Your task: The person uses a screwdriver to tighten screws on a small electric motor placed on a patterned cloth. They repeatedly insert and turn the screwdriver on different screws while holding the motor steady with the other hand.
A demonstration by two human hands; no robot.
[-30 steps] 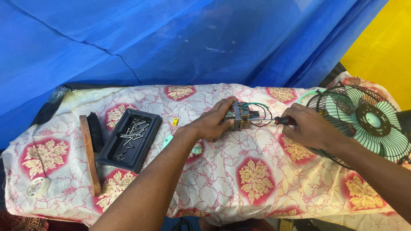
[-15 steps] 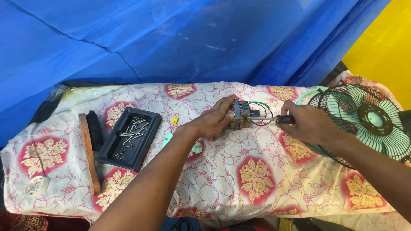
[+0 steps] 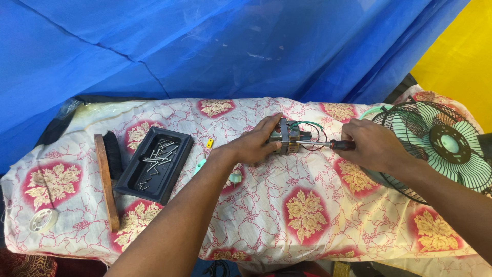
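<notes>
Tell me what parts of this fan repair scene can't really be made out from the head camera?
- Where the screwdriver tip meets the motor: too small.
- Near side of the motor: covered by the left hand.
- Screwdriver handle: wrapped by the right hand.
- Fan: cut off by the right edge.
- Screws in the black tray: too small to tell apart.

Cream cloth (image 3: 318, 241) with red-gold flowers, black tray (image 3: 177, 172), blue tarp (image 3: 205, 46).

Both forearms bare to the frame edge, no sleeves, gloves, rings or watch showing
</notes>
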